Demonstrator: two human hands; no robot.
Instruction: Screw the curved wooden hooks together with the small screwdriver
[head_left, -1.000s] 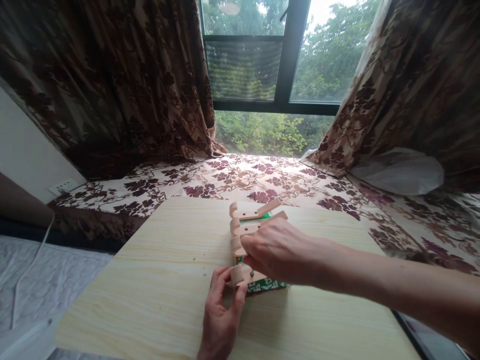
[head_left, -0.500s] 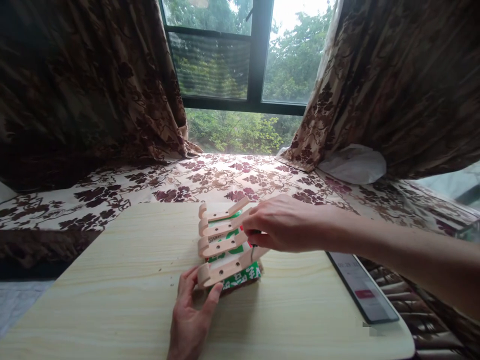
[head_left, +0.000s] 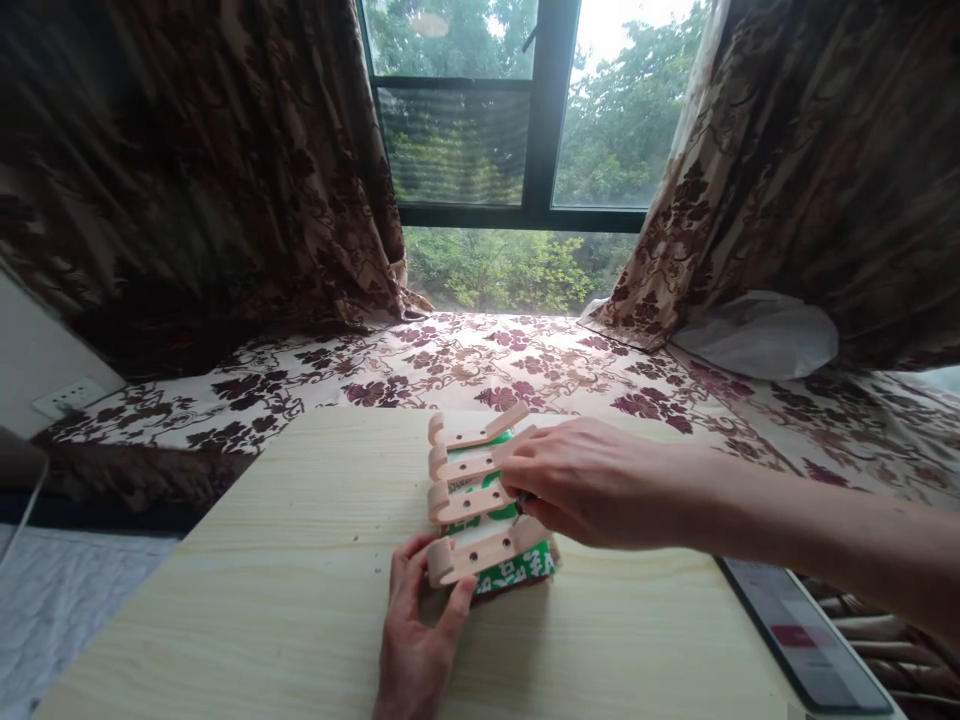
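Observation:
Several curved pale wooden pieces with dark screw holes (head_left: pixel 480 554) lie side by side across a green and white package (head_left: pixel 517 568) on the light wood table (head_left: pixel 300 580). My left hand (head_left: pixel 424 620) grips the near left corner, fingers at the curled end of the nearest wooden piece and thumb at its front side. Over the right part of the pieces, my right hand (head_left: pixel 577 480) is closed around a small dark thing, mostly hidden by the fingers, with a thin tip pointing down near the nearest piece.
A phone or tablet (head_left: pixel 810 640) lies at the table's right edge. Behind the table is a ledge with floral cloth (head_left: pixel 480 360), with a white plastic bag (head_left: pixel 757 335) at its right. Patterned curtains (head_left: pixel 315 180) hang beside the window. A wall socket (head_left: pixel 71 398) is at left.
The view has turned a little left, so everything sits further right in the picture. My right hand has shifted slightly toward me over the wooden pieces; my left hand keeps its grip.

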